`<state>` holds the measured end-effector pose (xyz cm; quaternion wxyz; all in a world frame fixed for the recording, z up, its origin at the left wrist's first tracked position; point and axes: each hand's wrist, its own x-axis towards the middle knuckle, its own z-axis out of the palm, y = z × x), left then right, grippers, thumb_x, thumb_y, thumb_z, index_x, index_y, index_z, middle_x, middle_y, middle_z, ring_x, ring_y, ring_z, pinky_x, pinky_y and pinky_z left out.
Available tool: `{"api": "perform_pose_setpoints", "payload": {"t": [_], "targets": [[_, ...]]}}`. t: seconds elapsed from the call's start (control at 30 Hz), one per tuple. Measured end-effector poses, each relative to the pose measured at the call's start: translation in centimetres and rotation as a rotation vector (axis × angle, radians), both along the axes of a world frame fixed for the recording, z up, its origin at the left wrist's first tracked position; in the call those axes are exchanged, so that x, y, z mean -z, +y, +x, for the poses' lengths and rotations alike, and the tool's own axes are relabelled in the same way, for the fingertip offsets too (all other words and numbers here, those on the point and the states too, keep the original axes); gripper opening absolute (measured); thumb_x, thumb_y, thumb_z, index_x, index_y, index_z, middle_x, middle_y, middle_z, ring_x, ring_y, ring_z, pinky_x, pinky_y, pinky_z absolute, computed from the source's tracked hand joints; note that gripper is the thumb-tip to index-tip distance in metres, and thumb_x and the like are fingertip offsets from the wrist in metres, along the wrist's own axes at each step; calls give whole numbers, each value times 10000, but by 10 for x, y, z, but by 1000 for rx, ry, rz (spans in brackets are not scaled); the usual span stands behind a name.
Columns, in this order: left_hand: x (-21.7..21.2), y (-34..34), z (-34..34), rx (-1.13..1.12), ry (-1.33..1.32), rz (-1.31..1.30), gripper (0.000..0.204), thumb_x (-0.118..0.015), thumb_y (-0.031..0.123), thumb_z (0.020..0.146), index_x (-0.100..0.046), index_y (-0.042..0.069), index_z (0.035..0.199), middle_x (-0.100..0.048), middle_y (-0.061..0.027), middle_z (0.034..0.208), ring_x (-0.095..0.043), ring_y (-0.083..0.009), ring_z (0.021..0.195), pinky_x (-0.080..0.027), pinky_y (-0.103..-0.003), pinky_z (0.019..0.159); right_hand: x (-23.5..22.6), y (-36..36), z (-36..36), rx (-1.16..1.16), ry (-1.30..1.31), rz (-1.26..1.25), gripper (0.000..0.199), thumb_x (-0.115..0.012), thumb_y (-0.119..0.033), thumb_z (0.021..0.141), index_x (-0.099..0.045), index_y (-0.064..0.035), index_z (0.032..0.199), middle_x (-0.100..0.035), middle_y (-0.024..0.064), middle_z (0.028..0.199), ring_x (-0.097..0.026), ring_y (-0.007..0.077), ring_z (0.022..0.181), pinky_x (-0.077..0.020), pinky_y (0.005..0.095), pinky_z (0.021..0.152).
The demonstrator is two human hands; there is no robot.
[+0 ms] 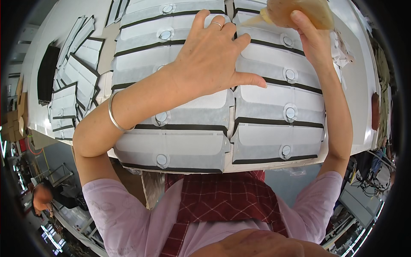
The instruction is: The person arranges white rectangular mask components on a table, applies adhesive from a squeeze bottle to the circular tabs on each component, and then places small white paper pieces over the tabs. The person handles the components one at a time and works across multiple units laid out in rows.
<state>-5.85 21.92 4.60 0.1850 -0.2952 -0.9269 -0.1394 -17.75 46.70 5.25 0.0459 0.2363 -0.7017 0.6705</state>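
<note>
Two columns of overlapping white flat pieces (280,107) with black edges and round snap fasteners lie on the white table (359,98) in front of me. My left hand (212,55) rests flat, fingers spread, on the left column (171,145) near the seam between the columns; it wears a ring and a metal bracelet. My right hand (310,36) is raised over the far end of the right column and grips a tan squeeze bottle (299,12) whose nozzle points left and down toward the pieces.
More white pieces with black edges (72,81) lie fanned out at the left of the table, beside a black stack (46,73). A dark oblong object (375,111) sits near the table's right edge. Another person (40,199) is below at the far left.
</note>
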Motion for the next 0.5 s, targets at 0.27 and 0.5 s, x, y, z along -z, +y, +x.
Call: {"api": "perform_pose_setpoints", "payload": {"t": [0.27, 0.5], "targets": [[-2, 3, 0, 10, -15, 6, 928, -664, 814, 734, -706, 6, 1188, -590, -116, 894, -545, -308, 989, -310, -546, 1107, -2, 3, -9, 38, 213, 250, 682, -928, -268, 780, -578, -46, 1321, -642, 57, 1217, -609, 192, 1119, -516, 342, 966], [0, 2, 3, -18, -4, -22, 922, -657, 816, 741, -705, 11, 1188, -608, -128, 899, -559, -319, 1000, -309, -545, 1108, -40, -13, -11, 131, 741, 134, 682, -898, -271, 826, -538, -47, 1360, -582, 83, 1290, -579, 207, 1186, -504, 349, 1011]]}}
